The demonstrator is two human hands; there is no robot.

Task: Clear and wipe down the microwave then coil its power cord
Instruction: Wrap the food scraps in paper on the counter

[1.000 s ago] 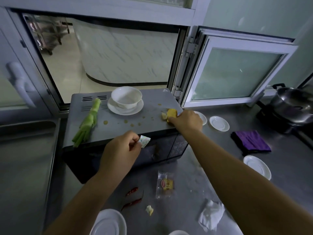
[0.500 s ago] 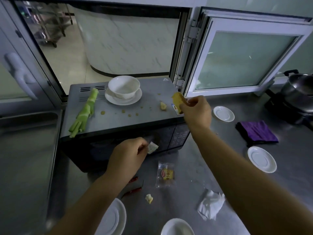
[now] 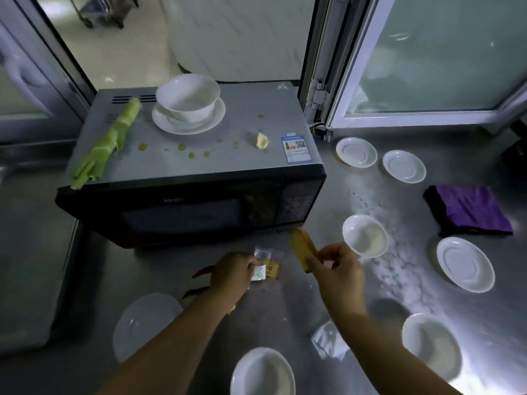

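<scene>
The black microwave (image 3: 182, 203) stands on the steel counter with its door closed. On its grey top lie a green leafy stalk (image 3: 108, 143), a white bowl (image 3: 188, 96) on a saucer (image 3: 199, 124), a pale food scrap (image 3: 262, 141) and several brown drips. My right hand (image 3: 336, 269) pinches a yellow piece of food (image 3: 302, 249) in front of the microwave. My left hand (image 3: 233, 276) pinches a small white wrapper scrap (image 3: 259, 273) just above a clear snack packet (image 3: 269, 266) on the counter. No power cord shows.
A purple cloth (image 3: 470, 209) lies at the right. White saucers (image 3: 356, 152) (image 3: 464, 263) and small bowls (image 3: 365, 235) (image 3: 262, 372) are scattered over the counter. Red chillies (image 3: 202, 272) lie by my left hand; a crumpled tissue (image 3: 330, 340) sits under my right forearm. An open window (image 3: 427, 52) is behind.
My right hand lifted the yellow food off the microwave top and brought it down in front of the microwave. My left hand lowered with the wrapper scrap toward the counter.
</scene>
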